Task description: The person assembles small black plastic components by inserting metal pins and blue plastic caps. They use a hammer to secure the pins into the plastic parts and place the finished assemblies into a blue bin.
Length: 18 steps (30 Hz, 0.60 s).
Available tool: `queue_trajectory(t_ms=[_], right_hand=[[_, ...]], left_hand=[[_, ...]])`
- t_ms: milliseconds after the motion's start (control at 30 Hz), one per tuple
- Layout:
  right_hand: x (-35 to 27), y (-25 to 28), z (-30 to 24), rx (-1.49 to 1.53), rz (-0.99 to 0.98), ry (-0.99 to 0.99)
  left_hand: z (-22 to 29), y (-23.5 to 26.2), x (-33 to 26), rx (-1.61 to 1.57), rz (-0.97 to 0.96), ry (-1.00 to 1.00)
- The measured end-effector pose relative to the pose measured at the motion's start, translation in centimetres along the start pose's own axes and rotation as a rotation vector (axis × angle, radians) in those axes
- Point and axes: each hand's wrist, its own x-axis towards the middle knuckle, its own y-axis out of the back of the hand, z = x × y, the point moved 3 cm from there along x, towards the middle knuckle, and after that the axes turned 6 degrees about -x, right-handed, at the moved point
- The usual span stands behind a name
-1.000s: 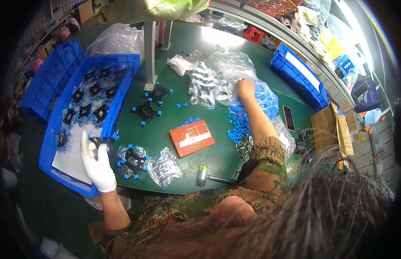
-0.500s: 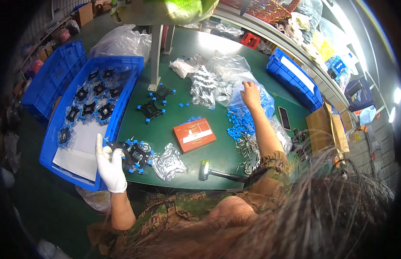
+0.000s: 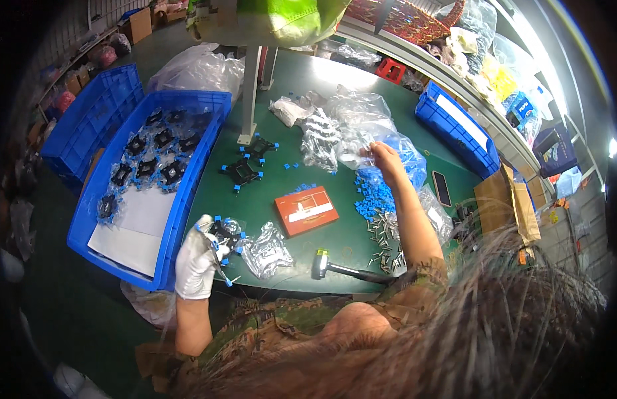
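Note:
My left hand (image 3: 197, 263), in a white glove, is closed on a black bracket (image 3: 218, 256) with blue end caps, tilted nearly edge-on at the table's front left edge. Another black bracket (image 3: 227, 229) with blue caps lies just behind it, partly hidden. My bare right hand (image 3: 386, 161) is over the clear plastic bags (image 3: 361, 120), its fingers drawn together; what they hold, if anything, is too small to tell. Beneath my right forearm are a pile of small blue caps (image 3: 373, 198) and loose metal screws (image 3: 384, 234).
A blue crate (image 3: 167, 239) of bagged brackets stands left. On the green table are a red box (image 3: 307, 211), a hammer (image 3: 348, 269), a wrapped part (image 3: 267, 251), a phone (image 3: 441, 189) and two more brackets (image 3: 240, 173). A metal post (image 3: 249, 100) rises behind.
My left hand has moved right, and the bracket in it is now turned on edge. My right hand's fingers have drawn together near the plastic bags. The view has shifted slightly.

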Motion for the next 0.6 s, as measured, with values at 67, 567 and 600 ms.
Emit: queue_trajectory(t_ms=[67, 567, 600], right_hand=[[-3.6, -3.7, -3.8, 0.363, -0.256, -0.059], [-14.6, -26.9, -11.0, 0.311, -1.06, 0.028], [-14.6, -27.3, -10.5, 0.301, -1.058, 0.049]], left_hand=[[-1.2, 0.1, -0.3, -0.044, -0.049, 0.024], [-2.8, 2.9, -4.2, 0.022, 0.162, 0.074], [-3.2, 3.5, -4.2, 0.154, 0.167, 0.022]])
